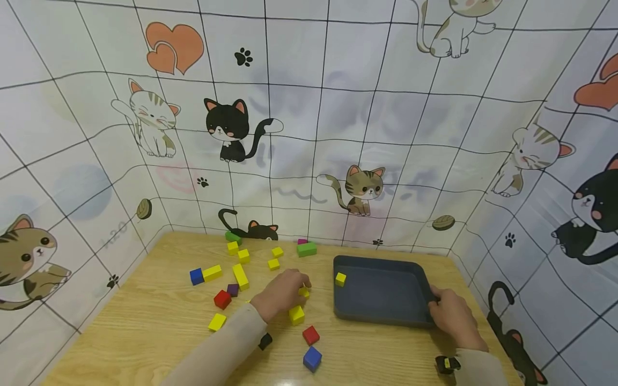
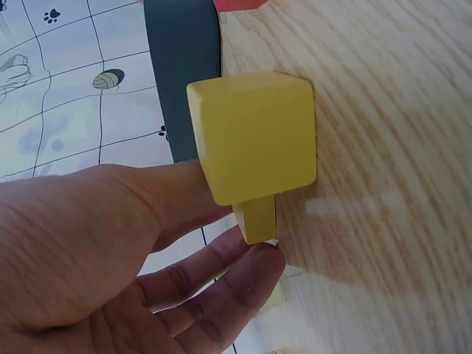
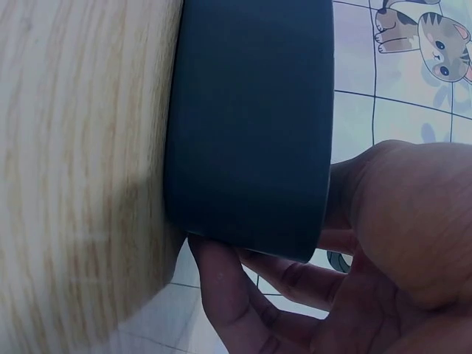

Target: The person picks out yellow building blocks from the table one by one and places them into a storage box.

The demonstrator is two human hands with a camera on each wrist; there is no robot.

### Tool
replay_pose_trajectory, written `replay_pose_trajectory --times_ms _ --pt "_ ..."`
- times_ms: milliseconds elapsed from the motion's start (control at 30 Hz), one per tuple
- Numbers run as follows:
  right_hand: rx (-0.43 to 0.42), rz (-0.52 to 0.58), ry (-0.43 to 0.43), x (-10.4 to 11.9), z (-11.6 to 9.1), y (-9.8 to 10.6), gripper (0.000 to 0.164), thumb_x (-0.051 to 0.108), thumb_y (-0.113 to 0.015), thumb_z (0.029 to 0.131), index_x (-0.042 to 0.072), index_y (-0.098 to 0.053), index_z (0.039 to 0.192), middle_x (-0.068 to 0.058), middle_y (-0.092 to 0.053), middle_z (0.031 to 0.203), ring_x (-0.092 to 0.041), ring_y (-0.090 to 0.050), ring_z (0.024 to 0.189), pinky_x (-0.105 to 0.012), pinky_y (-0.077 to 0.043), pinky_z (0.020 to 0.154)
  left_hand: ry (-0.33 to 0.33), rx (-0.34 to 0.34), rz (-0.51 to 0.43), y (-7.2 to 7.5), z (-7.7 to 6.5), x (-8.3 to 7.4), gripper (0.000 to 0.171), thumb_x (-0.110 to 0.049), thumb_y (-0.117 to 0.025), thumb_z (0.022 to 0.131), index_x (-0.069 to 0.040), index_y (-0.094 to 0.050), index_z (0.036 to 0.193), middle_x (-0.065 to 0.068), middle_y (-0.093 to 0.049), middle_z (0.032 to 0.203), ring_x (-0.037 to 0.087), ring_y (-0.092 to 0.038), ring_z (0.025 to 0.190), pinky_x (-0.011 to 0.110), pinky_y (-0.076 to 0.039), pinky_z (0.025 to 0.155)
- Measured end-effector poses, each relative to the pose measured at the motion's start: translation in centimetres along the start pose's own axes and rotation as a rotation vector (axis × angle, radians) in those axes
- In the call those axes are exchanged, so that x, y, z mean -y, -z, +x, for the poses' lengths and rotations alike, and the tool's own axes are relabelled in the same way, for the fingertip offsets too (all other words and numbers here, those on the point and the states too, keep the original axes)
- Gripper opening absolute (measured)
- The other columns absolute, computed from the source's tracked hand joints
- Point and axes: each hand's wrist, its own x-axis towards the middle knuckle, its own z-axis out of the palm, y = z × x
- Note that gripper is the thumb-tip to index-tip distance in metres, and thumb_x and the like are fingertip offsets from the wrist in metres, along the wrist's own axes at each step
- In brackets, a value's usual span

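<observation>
My left hand [image 1: 281, 294] is over the middle of the table, its thumb and fingertips pinching a small yellow block [image 2: 259, 220]. Closer to the left wrist camera, a larger yellow block [image 2: 254, 140] stands on the wood just beside that hand. On the right, my right hand [image 1: 455, 316] grips the right edge of a dark grey tray [image 1: 386, 300]. Its thumb is at the rim and its fingers reach against the outer wall, as the right wrist view shows. One yellow cube [image 1: 340, 279] lies inside the tray near its left wall.
Several yellow blocks [image 1: 240, 276] lie scattered left of the tray, among a red cube [image 1: 222, 299], a blue cube [image 1: 196, 276] and a purple cube [image 1: 233, 290]. A green block [image 1: 306, 249] is at the back. Nearer are another red cube [image 1: 311, 335] and blue cube [image 1: 312, 358].
</observation>
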Motion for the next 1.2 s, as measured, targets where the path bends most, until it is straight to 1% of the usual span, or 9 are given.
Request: replay_pose_trajectory --times_ms 33,100,400,600,633,800,833,1033,1200 --pt "-0.003 0.0 0.001 0.0 -0.01 0.0 0.054 0.009 -0.052 0.094 -0.005 -0.043 0.146 -0.037 -0.053 0.13 -0.018 -0.036 0.044 -0.033 -0.036 0.04 0.0 0.0 0.0 -0.01 0.02 0.04 0.031 -0.014 -0.082 0.085 -0.011 -0.072 0.114 0.0 -0.064 0.102 0.013 -0.057 0.089 0.026 -0.053 0.081" --pt "-0.002 -0.001 -0.004 0.01 -0.02 -0.07 0.054 0.009 -0.052 0.095 -0.005 -0.043 0.146 -0.037 -0.052 0.131 -0.018 -0.037 0.044 -0.033 -0.036 0.04 0.0 0.0 0.0 -0.03 0.06 0.1 0.031 -0.014 -0.082 0.085 -0.01 -0.072 0.114 0.0 -0.065 0.102 0.013 -0.057 0.089 0.026 -0.053 0.081" --pt "0.006 -0.003 -0.021 0.05 0.16 0.05 0.054 0.009 -0.051 0.094 -0.003 -0.044 0.147 -0.037 -0.051 0.133 -0.017 -0.037 0.044 -0.032 -0.036 0.04 -0.003 -0.005 -0.018 -0.12 0.2 0.26 0.029 -0.011 -0.08 0.086 -0.009 -0.072 0.114 0.0 -0.065 0.102 0.013 -0.056 0.09 0.026 -0.053 0.081" --pt "0.006 0.003 -0.013 0.13 0.0 0.03 0.054 0.008 -0.052 0.095 -0.004 -0.044 0.146 -0.031 -0.06 0.12 -0.016 -0.036 0.042 -0.032 -0.035 0.039 0.008 0.0 -0.034 -0.09 0.09 0.11 0.029 -0.009 -0.08 0.086 -0.009 -0.072 0.114 0.001 -0.065 0.104 0.014 -0.056 0.09 0.024 -0.053 0.08" --pt "0.004 0.003 -0.007 0.11 0.0 0.04 0.053 0.008 -0.052 0.095 -0.005 -0.044 0.146 -0.032 -0.06 0.12 -0.016 -0.036 0.042 -0.032 -0.035 0.039 0.008 -0.002 -0.035 -0.07 0.07 0.09 0.029 -0.009 -0.08 0.086 -0.009 -0.072 0.114 0.002 -0.065 0.104 0.014 -0.056 0.09 0.024 -0.053 0.08" --pt "-0.001 0.003 0.002 0.06 0.1 0.09 0.053 0.008 -0.052 0.095 -0.006 -0.044 0.145 -0.035 -0.057 0.125 -0.017 -0.036 0.043 -0.032 -0.035 0.039 0.0 -0.011 -0.03 -0.07 0.05 0.15 0.03 -0.01 -0.081 0.086 -0.008 -0.072 0.114 0.002 -0.065 0.104 0.013 -0.057 0.091 0.024 -0.053 0.08" --pt "-0.002 0.003 0.003 0.06 0.1 0.08 0.053 0.008 -0.052 0.095 -0.006 -0.044 0.145 -0.036 -0.054 0.128 -0.017 -0.036 0.043 -0.032 -0.035 0.039 -0.002 -0.012 -0.028 -0.08 0.06 0.19 0.03 -0.01 -0.081 0.086 -0.008 -0.072 0.114 0.002 -0.066 0.104 0.013 -0.057 0.091 0.024 -0.053 0.08" --pt "-0.005 -0.004 -0.009 0.14 0.1 0.06 0.054 0.008 -0.052 0.094 -0.005 -0.044 0.146 -0.036 -0.053 0.13 -0.017 -0.036 0.044 -0.032 -0.036 0.04 -0.013 -0.017 -0.034 -0.06 0.1 0.23 0.029 -0.009 -0.08 0.086 -0.007 -0.072 0.114 0.003 -0.066 0.103 0.014 -0.057 0.09 0.023 -0.053 0.079" --pt "0.001 -0.007 -0.012 0.04 0.12 0.05 0.054 0.009 -0.052 0.094 -0.004 -0.044 0.146 -0.036 -0.052 0.131 -0.018 -0.035 0.044 -0.033 -0.035 0.04 -0.007 -0.013 -0.046 0.12 0.1 0.11 0.03 -0.009 -0.08 0.086 -0.007 -0.072 0.114 0.003 -0.065 0.104 0.014 -0.056 0.09 0.024 -0.053 0.079"
